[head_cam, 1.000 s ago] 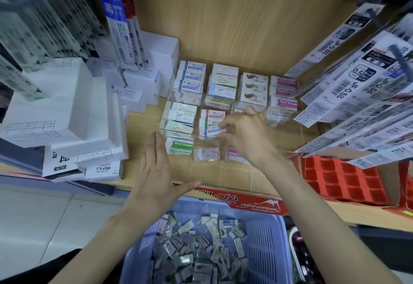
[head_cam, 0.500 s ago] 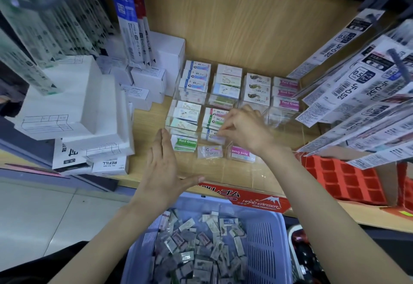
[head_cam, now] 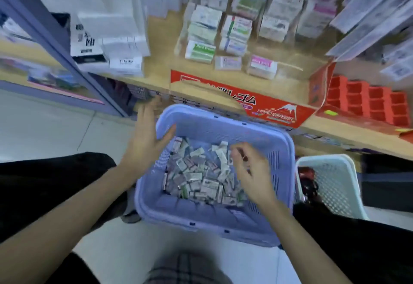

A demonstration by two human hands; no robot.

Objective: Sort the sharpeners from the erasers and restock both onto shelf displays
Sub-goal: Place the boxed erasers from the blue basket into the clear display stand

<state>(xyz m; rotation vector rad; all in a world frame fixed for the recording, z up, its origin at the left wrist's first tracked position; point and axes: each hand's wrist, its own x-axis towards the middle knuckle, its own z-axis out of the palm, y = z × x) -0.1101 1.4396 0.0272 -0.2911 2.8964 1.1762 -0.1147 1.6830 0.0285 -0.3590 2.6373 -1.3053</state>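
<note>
The picture is blurred by motion. A purple basket (head_cam: 223,125) sits on the floor below the wooden shelf (head_cam: 156,37), between the person's dark-clad legs. A loose heap of small wrapped packets (head_cam: 201,178) lies in it; the blur hides whether they are erasers or sharpeners.

The left grip (head_cam: 146,140) is spread wide with straight fingers at the basket's far left corner and has hold of nothing. Its thumb reaches over the rim, but I cannot tell whether it touches it.

The right grip (head_cam: 252,172) hovers over the right side of the heap with its fingers curled downward. I cannot tell whether it has a packet pinched.

On the shelf, stacked erasers (head_cam: 234,28) stand in rows, with a green-labelled eraser (head_cam: 200,51) and a pink-labelled eraser (head_cam: 262,66) at the front. A red display box (head_cam: 268,107) lies along the shelf edge, just beyond the basket. White boxes (head_cam: 111,15) are piled at the left, and a white basket (head_cam: 335,172) stands just beside the purple one, on its right.
</note>
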